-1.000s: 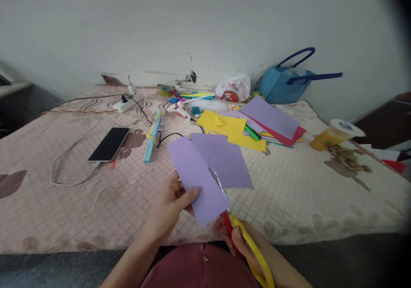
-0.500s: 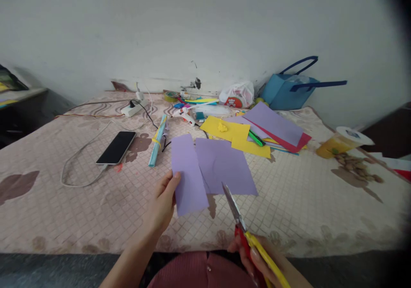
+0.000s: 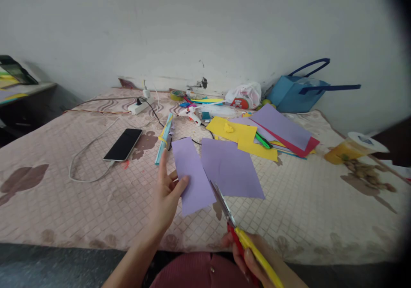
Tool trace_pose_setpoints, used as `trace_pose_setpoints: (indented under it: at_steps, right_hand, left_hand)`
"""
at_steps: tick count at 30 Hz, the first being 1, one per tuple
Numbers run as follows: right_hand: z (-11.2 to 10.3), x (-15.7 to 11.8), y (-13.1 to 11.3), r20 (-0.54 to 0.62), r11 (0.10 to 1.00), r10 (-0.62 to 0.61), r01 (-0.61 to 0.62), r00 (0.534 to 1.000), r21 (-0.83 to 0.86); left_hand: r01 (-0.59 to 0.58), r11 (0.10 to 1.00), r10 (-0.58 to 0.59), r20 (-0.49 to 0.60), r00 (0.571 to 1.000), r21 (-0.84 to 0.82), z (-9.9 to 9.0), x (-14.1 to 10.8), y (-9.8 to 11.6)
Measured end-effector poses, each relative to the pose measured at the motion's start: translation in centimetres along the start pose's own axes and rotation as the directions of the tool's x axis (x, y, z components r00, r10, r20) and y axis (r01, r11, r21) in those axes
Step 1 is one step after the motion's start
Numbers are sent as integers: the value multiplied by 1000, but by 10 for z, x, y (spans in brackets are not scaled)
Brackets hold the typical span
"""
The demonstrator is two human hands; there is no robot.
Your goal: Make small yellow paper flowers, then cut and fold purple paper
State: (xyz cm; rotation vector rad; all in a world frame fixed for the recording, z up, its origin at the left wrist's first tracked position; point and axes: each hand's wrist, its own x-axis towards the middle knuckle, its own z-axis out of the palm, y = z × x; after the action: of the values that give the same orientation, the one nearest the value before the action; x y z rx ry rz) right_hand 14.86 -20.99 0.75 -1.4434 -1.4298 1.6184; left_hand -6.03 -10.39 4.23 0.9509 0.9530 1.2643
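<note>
My left hand (image 3: 168, 193) pinches a strip of purple paper (image 3: 194, 178) by its left edge, thumb on top and index finger stretched out. In my right hand (image 3: 248, 256) is a pair of scissors (image 3: 229, 215) with red and yellow handles. Their blades are slightly apart, and the tips lie at the right edge of the strip; whether they touch it I cannot tell. Behind the strip, a larger purple sheet (image 3: 233, 168) lies flat on the patterned tablecloth (image 3: 298, 211).
Left are a phone (image 3: 123, 145) on a cable and a blue folded strip (image 3: 164, 138). Behind lie a glue gun (image 3: 191, 115), yellow paper (image 3: 257, 148), a green cutter (image 3: 263, 140) and a power strip (image 3: 140, 106). Rightward stand a blue bag (image 3: 297, 94) and a cup (image 3: 340, 150).
The scissors have moved left, up to the strip's right edge. My left index finger has straightened upward. The strip has tilted a little, and the whole view has shifted slightly.
</note>
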Motion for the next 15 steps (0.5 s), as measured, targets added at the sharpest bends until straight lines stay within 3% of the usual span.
trace_pose_setpoints:
  at_steps: [7, 12, 15]
  right_hand:
    - [3, 0, -21, 137, 995, -44, 56, 990, -84]
    - [7, 5, -17, 79, 995, -98, 97, 992, 6]
    - [8, 9, -16, 110, 994, -112, 112, 988, 13]
  left_hand:
    - [4, 988, 5, -59, 998, 151, -10, -6, -11]
    - [-27, 971, 32, -18, 999, 239, -8, -14, -17]
    - [-25, 962, 30, -13, 999, 271, -5, -19, -16]
